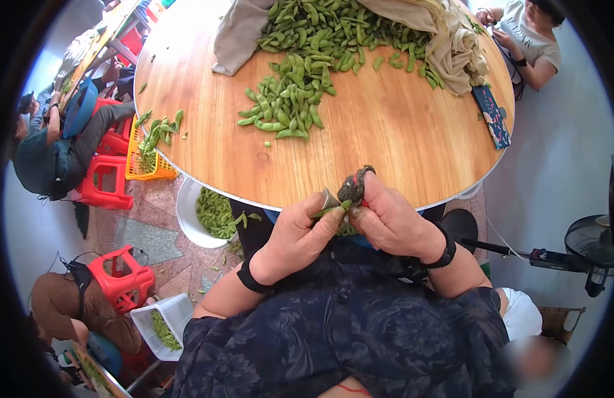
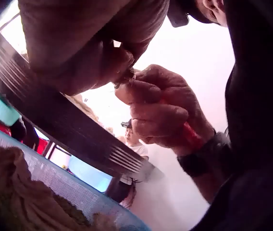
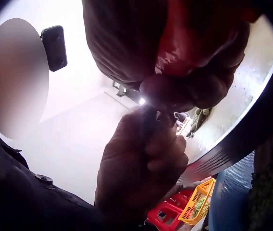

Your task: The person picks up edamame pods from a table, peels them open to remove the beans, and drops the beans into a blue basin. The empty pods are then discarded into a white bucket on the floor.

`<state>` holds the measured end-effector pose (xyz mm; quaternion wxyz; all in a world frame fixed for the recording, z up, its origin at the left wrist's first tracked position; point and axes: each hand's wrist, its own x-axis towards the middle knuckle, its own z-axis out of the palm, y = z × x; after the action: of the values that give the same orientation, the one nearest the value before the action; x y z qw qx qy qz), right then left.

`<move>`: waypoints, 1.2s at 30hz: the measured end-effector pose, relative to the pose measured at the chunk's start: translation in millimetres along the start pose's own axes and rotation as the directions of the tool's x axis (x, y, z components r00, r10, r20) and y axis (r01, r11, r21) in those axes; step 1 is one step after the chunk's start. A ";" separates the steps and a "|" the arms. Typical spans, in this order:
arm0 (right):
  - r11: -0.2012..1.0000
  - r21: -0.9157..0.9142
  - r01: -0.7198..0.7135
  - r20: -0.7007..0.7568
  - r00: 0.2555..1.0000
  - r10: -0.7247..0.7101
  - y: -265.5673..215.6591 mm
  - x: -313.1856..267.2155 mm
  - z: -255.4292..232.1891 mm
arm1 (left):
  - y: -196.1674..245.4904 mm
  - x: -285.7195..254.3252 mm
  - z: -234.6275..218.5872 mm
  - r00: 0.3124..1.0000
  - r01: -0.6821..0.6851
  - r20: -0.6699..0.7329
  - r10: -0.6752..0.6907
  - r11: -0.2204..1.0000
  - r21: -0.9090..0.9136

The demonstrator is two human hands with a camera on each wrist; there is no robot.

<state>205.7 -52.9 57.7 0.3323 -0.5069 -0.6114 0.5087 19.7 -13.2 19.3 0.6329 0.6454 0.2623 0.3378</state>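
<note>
Over the near table edge, both hands meet at a green soybean pod [image 1: 346,204]. My left hand [image 1: 299,232] pinches it between thumb and fingers, the pod lying slantwise across the fingertips. Opposite, my right hand [image 1: 396,219] has its curled fingers and thumb at the pod's other end. A dark, ragged wrap [image 1: 352,186] covers the right index finger. Against the right palm lies a glossy red thing [image 3: 194,38]; I cannot tell its kind. In the left wrist view, the right hand's fingertips [image 2: 139,91] press close to the left hand's fingers.
A heap of soybean pods [image 1: 290,99] and cloth sacking [image 1: 453,53] lie on the round wooden table [image 1: 207,132]. A patterned phone-like case [image 1: 492,118] sits at the right edge. Below left stand a white basin [image 1: 187,212] and a yellow basket [image 1: 137,162]. A fan [image 1: 589,239] is at right.
</note>
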 end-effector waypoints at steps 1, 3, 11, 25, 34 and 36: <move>1.000 0.002 0.017 0.012 1.000 -0.017 0.4 0.2 0.8 | 3.6 -0.3 -2.7 1.000 0.003 0.000 -0.003 1.000 0.003; 0.991 0.123 -0.050 0.071 0.997 0.042 -5.4 -0.6 -0.4 | 14.8 -1.0 -9.6 0.892 0.450 0.205 -0.402 0.830 -0.329; 0.922 0.380 -0.071 0.108 0.994 0.032 0.0 -6.3 7.8 | 3.4 5.1 -7.5 0.792 0.606 0.527 -0.308 0.295 -0.739; 0.761 -0.547 0.350 -0.149 0.853 -0.500 -4.6 -6.3 6.4 | 3.0 5.2 -9.0 0.986 0.036 0.164 -0.038 0.999 0.011; 0.642 0.686 -0.342 0.275 0.939 0.207 -6.4 -8.7 -19.5 | 17.1 15.6 -14.6 0.900 0.198 0.418 -0.127 0.971 -0.132; 0.695 0.650 -0.306 0.174 0.951 0.256 -2.1 -8.3 -12.6 | 15.0 15.4 -11.8 0.901 0.271 0.375 -0.218 0.958 -0.096</move>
<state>218.9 -57.2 64.0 0.3888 -0.4228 -0.3137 0.7561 19.1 5.1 35.5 0.7531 0.6100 0.1955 0.1498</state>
